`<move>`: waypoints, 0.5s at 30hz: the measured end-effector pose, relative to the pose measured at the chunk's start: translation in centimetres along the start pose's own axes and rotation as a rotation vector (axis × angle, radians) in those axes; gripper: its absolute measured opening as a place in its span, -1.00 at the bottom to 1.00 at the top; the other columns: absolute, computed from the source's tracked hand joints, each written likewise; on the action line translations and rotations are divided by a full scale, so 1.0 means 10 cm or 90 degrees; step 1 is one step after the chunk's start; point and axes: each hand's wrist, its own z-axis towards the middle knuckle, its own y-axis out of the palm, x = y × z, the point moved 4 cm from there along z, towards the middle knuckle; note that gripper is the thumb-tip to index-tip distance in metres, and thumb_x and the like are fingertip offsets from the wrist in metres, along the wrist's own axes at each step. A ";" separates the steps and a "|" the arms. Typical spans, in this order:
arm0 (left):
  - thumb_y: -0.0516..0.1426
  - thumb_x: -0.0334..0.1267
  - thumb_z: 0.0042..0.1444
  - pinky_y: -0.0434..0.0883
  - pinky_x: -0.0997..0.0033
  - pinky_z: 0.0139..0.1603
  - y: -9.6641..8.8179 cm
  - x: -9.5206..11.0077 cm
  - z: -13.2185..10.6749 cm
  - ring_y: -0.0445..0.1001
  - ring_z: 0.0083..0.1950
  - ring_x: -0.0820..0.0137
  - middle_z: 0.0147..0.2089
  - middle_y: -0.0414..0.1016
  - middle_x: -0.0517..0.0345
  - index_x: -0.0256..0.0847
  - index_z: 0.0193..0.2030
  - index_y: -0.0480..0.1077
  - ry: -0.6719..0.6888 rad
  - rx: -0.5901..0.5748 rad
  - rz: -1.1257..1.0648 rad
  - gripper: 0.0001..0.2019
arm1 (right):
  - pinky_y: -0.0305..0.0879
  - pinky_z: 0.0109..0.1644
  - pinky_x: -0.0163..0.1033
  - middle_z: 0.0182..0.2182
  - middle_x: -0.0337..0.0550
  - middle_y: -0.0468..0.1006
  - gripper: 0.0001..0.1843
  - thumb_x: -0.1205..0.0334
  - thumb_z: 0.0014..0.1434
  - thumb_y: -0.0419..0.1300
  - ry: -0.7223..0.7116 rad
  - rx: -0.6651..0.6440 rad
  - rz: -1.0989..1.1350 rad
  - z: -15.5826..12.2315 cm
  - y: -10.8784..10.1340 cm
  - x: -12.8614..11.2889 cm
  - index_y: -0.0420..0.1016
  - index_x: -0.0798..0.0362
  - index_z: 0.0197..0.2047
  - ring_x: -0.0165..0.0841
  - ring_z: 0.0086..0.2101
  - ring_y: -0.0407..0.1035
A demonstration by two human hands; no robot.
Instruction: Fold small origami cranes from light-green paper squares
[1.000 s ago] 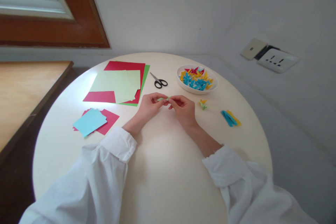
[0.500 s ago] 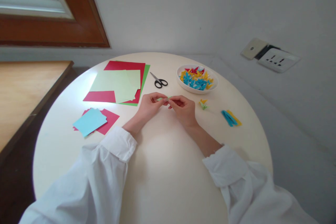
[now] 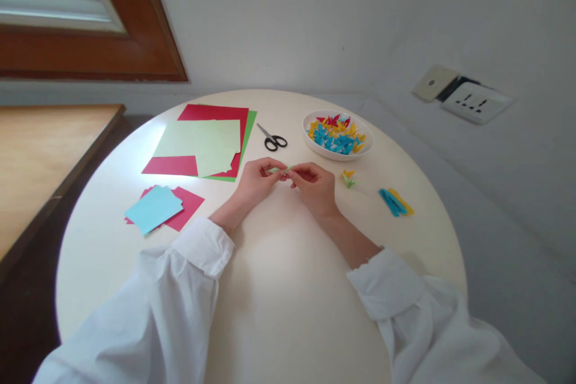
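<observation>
Both hands meet over the middle of the round table, pinching a small piece of light green paper between them. My left hand is closed on its left side, thumb against fingertips. From the right, my right hand grips it the same way. Fingers cover most of the paper, so its folded shape cannot be made out. Just right of my right hand lie small folded paper pieces in yellow and green. Beyond the hands, a pair of scissors with black handles rests on the table.
A white dish holds many small folded paper figures in red, yellow and blue. Stacked coloured sheets lie at the back left, with smaller blue and red paper pieces nearer. Blue and yellow folded strips lie at the right.
The fingertips have shifted very slightly around the green paper. Everything else on the table stays where it was.
</observation>
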 end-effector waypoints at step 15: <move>0.22 -0.34 -0.16 0.40 0.48 -0.42 -0.04 -0.05 0.02 0.51 -0.44 0.41 -0.47 0.54 0.11 -0.31 -0.43 0.48 0.011 0.020 0.023 -0.89 | 0.44 -0.45 -0.28 -0.52 -0.28 0.55 -0.50 0.10 -0.13 0.33 0.056 -0.053 0.052 0.04 0.00 0.07 0.33 0.06 -0.12 -0.33 -0.46 0.51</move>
